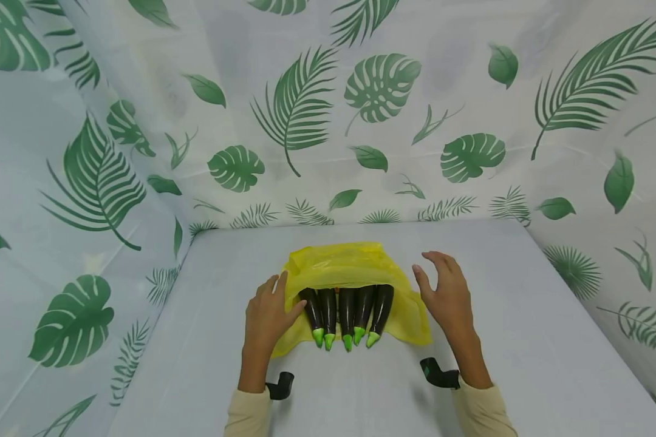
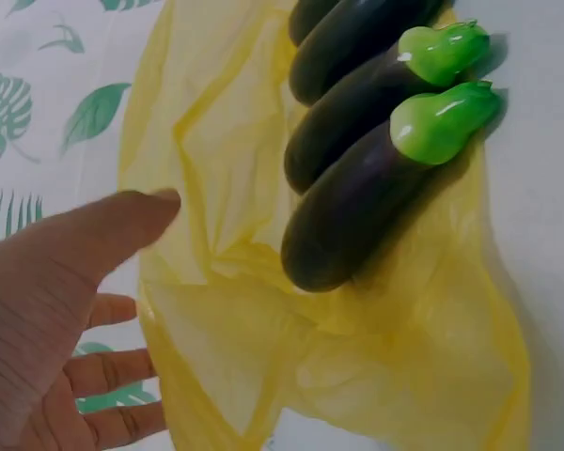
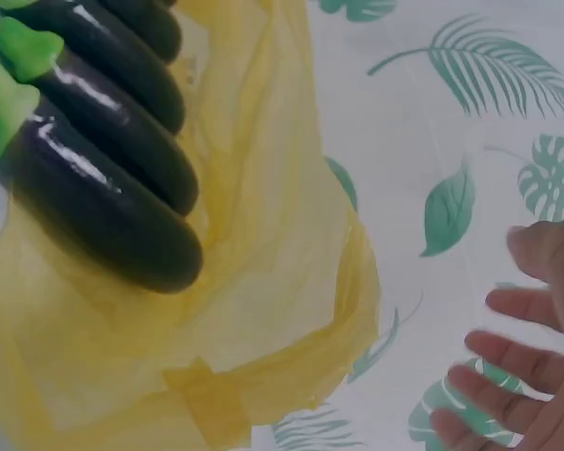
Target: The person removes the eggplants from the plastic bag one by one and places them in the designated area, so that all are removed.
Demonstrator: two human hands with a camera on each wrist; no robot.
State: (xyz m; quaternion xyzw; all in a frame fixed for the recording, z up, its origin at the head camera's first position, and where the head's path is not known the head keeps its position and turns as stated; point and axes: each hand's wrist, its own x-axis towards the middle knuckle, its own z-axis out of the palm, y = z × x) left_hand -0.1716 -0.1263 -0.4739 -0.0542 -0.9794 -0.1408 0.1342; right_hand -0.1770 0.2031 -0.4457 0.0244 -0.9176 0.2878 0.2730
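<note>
Several dark eggplants (image 1: 347, 309) with bright green stem ends lie side by side, stems toward me, partly inside a yellow plastic bag (image 1: 339, 264). The bag's upper layer covers their far ends in the head view. My left hand (image 1: 266, 312) is at the bag's left side, its fingers loosely extended. In the left wrist view its thumb (image 2: 136, 221) stands apart from the fingers, close by the bag's edge; whether it touches the plastic I cannot tell. My right hand (image 1: 445, 294) hovers off the bag's right side, fingers spread and holding nothing.
A white table (image 1: 197, 364) carries the bag. Leaf-printed white sheets (image 1: 317, 182) hang behind and at both sides. Black wrist-worn pieces, one at the left wrist (image 1: 281, 385) and one at the right wrist (image 1: 439, 373), jut inward over the table.
</note>
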